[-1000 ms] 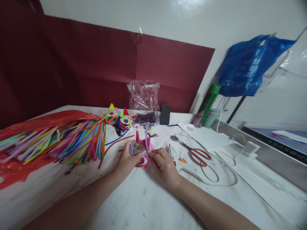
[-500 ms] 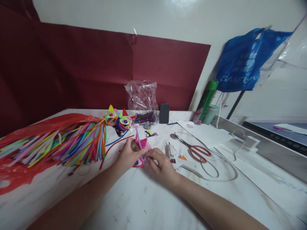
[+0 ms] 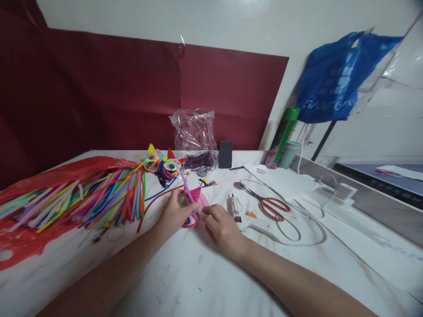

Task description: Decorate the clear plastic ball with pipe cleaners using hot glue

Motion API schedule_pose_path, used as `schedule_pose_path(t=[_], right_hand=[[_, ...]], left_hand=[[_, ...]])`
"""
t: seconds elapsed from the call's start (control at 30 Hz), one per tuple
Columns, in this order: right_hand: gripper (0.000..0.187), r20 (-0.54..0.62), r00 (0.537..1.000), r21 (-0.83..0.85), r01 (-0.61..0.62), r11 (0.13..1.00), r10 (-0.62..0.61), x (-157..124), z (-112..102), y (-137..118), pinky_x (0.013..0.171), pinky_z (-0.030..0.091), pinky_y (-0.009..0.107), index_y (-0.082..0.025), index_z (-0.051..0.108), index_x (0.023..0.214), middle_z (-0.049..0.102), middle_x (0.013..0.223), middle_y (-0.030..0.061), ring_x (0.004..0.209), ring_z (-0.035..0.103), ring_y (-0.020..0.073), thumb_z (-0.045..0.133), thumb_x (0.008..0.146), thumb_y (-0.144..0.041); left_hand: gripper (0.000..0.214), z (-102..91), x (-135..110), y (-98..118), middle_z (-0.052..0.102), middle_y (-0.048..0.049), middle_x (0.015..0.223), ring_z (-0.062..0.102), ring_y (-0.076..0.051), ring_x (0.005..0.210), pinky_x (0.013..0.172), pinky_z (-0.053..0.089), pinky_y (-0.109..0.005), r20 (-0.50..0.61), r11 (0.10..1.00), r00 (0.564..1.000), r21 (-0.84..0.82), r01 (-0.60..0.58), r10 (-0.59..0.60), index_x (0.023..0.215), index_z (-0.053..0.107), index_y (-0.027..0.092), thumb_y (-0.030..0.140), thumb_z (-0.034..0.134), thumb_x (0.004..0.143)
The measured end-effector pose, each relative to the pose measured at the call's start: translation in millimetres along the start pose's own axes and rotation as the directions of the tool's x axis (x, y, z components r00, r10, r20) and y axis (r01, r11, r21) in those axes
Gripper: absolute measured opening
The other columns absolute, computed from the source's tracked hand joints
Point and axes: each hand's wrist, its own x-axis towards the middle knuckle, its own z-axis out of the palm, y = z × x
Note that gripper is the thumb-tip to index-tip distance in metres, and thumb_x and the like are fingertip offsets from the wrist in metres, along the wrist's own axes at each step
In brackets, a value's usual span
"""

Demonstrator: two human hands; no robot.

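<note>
One risk: the lilac strip (image 3: 186, 185) is leaning up from the pink craft (image 3: 195, 194) over the desk (image 3: 185, 275), left hand (image 3: 175, 213) curling part-closed round the craft, right hand (image 3: 223, 229) pinching its edge, fingertips nearly meeting, so the strip could be springing askew if either grip is slackening.

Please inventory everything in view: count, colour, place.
Table: 1, white marbled, foreground
Pipe cleaners: many, multicoloured, left
Plastic bag: 1, red, under them
Eared ornaments: 2, multicoloured, back left
Eared craft piece: 1, pink-purple, held
Plastic packet: 1, clear, back centre
Phone: 1, black, beside packet
Glue gun: 1, white, right of hands
Scissors: 1, orange-handled, right
Cables: count unclear, pale, right
Canister: 1, green, back right
Cup: 1, pale green, beside canister
Shopping bag: 1, blue, upper right
Backdrop: 1, dark red, wall
Small bits: several, mixed, scattered
Left hand: 1, bare, gripping craft piece
Right hand: 1, bare, against it
</note>
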Motion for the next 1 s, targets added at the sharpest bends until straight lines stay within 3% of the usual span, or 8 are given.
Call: schedule_pose_path(t=[0.17, 0.37, 0.5, 0.67, 0.8, 1.0], right_hand=[[0.033, -0.037, 0.999, 0.094, -0.005, 0.996, 0.009, -4.6, 1.8, 4.6, 0.076, 0.055, 0.033, -0.019, 0.058, 0.115, 0.061, 0.102, 0.0126, 0.092, 0.06, 0.0212, 0.043, 0.089, -0.006], [0.03, 0.045, 0.997, -0.083, 0.069, 0.994, -0.066, -4.2, 5.6, 3.2, 0.077, 0.054, 0.041, -0.015, 0.059, 0.115, 0.061, 0.103, 0.017, 0.094, 0.059, 0.0259, 0.042, 0.091, -0.008], [0.03, -0.055, 0.995, 0.14, -0.077, 0.987, 0.085, -5.5, 9.0, 6.1, 0.079, 0.055, 0.035, -0.019, 0.06, 0.111, 0.06, 0.103, 0.0128, 0.096, 0.06, 0.0213, 0.041, 0.091, -0.007], [0.022, -0.15, 0.913, 0.33, -0.316, 0.89, 0.38, -2.9, 16.5, 12.3, 0.076, 0.054, 0.035, -0.022, 0.058, 0.106, 0.059, 0.098, 0.0074, 0.087, 0.059, 0.0195, 0.057, 0.086, -0.016], [0.026, -0.139, 0.883, 0.396, -0.365, 0.843, 0.448, 0.1, 18.1, 11.7, 0.07, 0.053, 0.032, -0.021, 0.059, 0.103, 0.058, 0.093, 0.0049, 0.078, 0.057, 0.0169, 0.066, 0.078, -0.019], [0.023, -0.11, 0.869, 0.394, -0.407, 0.824, 0.482, 0.8, 14.6, 8.9, 0.068, 0.051, 0.03, -0.02, 0.055, 0.099, 0.056, 0.09, 0.0035, 0.076, 0.054, 0.016, 0.062, 0.077, -0.019]], left_hand=[[0.053, -2.1, 0.7, -1.1, 0.069, -0.0067, 0.101, 0.065, -0.023, 0.091, 0.081, 0.05, -0.035, 0.001, 0.999, 1.0, 0.037, -0.024, 0.024, 0.107, 0.058, 0.021, 0.039, 0.078, 0.06], [0.047, -1.4, 0.2, 3.6, 0.069, -0.0043, 0.094, 0.066, -0.021, 0.087, 0.077, 0.05, -0.033, 0.018, 1.0, 1.0, 0.031, -0.001, 0.001, 0.102, 0.054, 0.02, 0.035, 0.076, 0.063], [0.049, -2.1, 2.8, 1.5, 0.069, -0.0035, 0.09, 0.067, -0.021, 0.083, 0.075, 0.051, -0.032, 0.008, 0.999, 0.999, -0.021, 0.044, -0.044, 0.1, 0.053, 0.02, 0.036, 0.077, 0.061], [0.051, -0.1, -1.4, 1.2, 0.069, -0.0049, 0.093, 0.066, -0.024, 0.092, 0.08, 0.049, -0.034, -0.039, 0.999, 0.998, -0.022, 0.049, -0.05, 0.099, 0.057, 0.021, 0.038, 0.08, 0.057], [0.049, 4.0, -8.0, 7.6, 0.07, -0.0041, 0.088, 0.066, -0.024, 0.091, 0.081, 0.049, -0.033, -0.052, 0.996, 0.995, -0.032, 0.082, -0.084, 0.092, 0.06, 0.021, 0.036, 0.082, 0.052], [0.049, 4.6, -8.7, 9.3, 0.071, -0.003, 0.082, 0.067, -0.023, 0.084, 0.077, 0.05, -0.033, 0.004, 0.995, 0.995, -0.022, 0.101, -0.101, 0.094, 0.059, 0.021, 0.037, 0.081, 0.053]])
